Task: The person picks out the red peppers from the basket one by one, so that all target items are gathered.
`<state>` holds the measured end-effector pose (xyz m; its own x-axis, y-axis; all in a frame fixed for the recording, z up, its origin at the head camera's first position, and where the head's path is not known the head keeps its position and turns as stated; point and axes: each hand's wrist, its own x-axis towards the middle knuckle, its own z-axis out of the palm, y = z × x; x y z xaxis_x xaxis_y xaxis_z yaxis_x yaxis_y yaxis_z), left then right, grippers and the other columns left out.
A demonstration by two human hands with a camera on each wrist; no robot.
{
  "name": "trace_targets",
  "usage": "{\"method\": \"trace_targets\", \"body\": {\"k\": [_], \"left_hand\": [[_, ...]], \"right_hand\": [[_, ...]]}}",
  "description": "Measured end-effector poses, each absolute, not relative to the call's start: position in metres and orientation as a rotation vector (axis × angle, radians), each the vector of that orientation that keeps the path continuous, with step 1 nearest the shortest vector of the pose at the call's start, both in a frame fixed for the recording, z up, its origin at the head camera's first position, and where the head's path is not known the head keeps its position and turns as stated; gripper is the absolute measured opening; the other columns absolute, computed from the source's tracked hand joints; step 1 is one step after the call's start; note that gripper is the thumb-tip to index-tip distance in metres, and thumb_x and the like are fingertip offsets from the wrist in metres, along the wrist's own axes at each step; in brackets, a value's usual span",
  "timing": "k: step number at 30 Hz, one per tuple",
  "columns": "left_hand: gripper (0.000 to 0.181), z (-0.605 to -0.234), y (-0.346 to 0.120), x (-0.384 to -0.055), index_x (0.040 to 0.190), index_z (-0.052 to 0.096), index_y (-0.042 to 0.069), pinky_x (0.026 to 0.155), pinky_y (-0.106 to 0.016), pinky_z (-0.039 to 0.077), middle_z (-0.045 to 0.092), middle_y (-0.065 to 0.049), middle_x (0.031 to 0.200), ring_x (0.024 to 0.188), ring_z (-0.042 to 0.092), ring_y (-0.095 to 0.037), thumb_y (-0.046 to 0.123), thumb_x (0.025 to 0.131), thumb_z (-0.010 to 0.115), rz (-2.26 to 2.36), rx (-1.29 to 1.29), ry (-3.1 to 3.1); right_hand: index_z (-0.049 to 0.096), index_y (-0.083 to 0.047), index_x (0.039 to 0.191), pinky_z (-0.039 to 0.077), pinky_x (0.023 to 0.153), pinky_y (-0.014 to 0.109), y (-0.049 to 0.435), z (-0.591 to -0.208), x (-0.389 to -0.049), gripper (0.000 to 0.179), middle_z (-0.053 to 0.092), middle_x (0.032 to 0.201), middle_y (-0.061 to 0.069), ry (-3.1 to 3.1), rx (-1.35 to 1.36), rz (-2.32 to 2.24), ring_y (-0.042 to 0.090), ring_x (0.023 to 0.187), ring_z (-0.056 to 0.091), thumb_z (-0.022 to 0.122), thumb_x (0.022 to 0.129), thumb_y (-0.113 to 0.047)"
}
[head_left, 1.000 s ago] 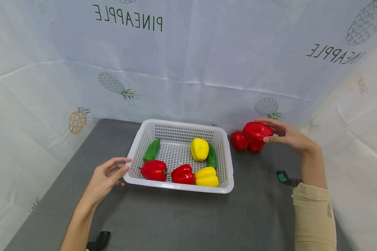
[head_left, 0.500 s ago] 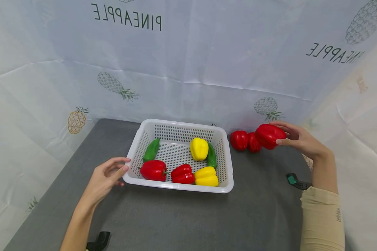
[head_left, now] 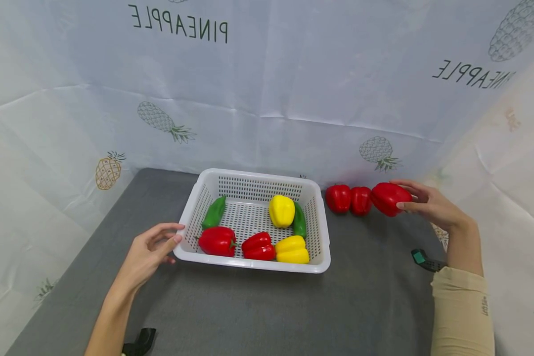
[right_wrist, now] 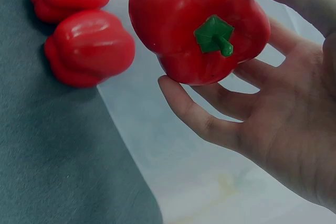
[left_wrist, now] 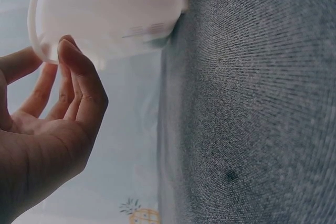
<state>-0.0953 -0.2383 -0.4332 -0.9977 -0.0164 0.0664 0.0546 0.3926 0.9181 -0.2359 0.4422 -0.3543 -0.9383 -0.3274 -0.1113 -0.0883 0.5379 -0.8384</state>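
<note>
My right hand (head_left: 432,206) holds a red bell pepper (head_left: 390,199) at the table's far right, thumb on the near side and fingers behind. The right wrist view shows the pepper's green stem (right_wrist: 214,36) turned toward the camera. Just left of it lie two more red bell peppers, one (head_left: 361,200) beside the held one and another (head_left: 337,199) closer to the basket. With thumb and fingertips, my left hand (head_left: 149,252) pinches the left rim of a white plastic basket (head_left: 253,264); the left wrist view shows these fingertips at the rim's corner.
Inside the basket lie two red bell peppers (head_left: 217,242), two yellow bell peppers (head_left: 282,211) and two green peppers (head_left: 214,212). The grey table (head_left: 258,311) meets a pineapple-print curtain (head_left: 267,89) behind and at both sides.
My right hand has moved right and slightly nearer with its red bell pepper, away from the two other red ones, which now show fully. The left hand keeps its place at the basket.
</note>
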Motion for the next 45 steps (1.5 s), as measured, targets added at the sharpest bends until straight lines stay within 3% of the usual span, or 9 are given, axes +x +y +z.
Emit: {"method": "trace_targets", "body": {"k": [11,19,26,35,45], "left_hand": [[0.039,-0.433,-0.239,-0.095,0.139,0.066,0.002,0.065,-0.034,0.064,0.075,-0.016,0.113,0.077,0.073,-0.009,0.02,0.104,0.075,-1.713,-0.039,-2.552],[0.039,-0.432,-0.239,-0.095,0.139,0.065,0.003,0.066,-0.035,0.064,0.074,0.006,0.105,0.076,0.072,-0.01,0.02,0.105,0.074,-1.727,-0.046,-2.547],[0.04,-0.431,-0.239,-0.095,0.139,0.065,0.003,0.066,-0.034,0.064,0.074,0.002,0.108,0.077,0.073,-0.009,0.02,0.105,0.074,-1.723,-0.051,-2.553],[0.036,-0.433,-0.241,-0.093,0.138,0.066,0.0,0.065,-0.034,0.064,0.073,0.013,0.1,0.076,0.071,-0.008,0.014,0.105,0.072,-1.777,-0.125,-2.508],[0.036,-0.433,-0.241,-0.094,0.137,0.066,0.0,0.065,-0.034,0.064,0.072,0.013,0.101,0.078,0.072,-0.007,0.015,0.105,0.072,-1.773,-0.12,-2.511]], "right_hand": [[0.042,-0.016,0.164,0.064,0.086,0.028,0.459,-0.374,-0.243,0.059,0.061,0.139,-0.024,2.463,-0.283,-1.401,0.002,0.117,0.063,0.061,0.109,-0.014],[0.044,-0.017,0.162,0.064,0.091,0.034,0.472,-0.393,-0.243,0.058,0.063,0.134,-0.026,2.453,-0.201,-1.394,0.003,0.116,0.063,0.062,0.107,-0.018],[0.046,-0.018,0.159,0.063,0.087,0.033,0.48,-0.408,-0.242,0.054,0.063,0.131,-0.027,2.441,-0.177,-1.391,0.003,0.112,0.062,0.061,0.107,-0.02],[0.042,-0.015,0.163,0.063,0.092,0.033,0.479,-0.421,-0.245,0.061,0.054,0.136,-0.026,2.452,-0.143,-1.297,-0.001,0.117,0.057,0.064,0.108,-0.026],[0.04,-0.008,0.164,0.062,0.093,0.029,0.474,-0.424,-0.246,0.066,0.054,0.134,-0.025,2.466,-0.113,-1.281,-0.001,0.116,0.057,0.067,0.107,-0.026]]}}
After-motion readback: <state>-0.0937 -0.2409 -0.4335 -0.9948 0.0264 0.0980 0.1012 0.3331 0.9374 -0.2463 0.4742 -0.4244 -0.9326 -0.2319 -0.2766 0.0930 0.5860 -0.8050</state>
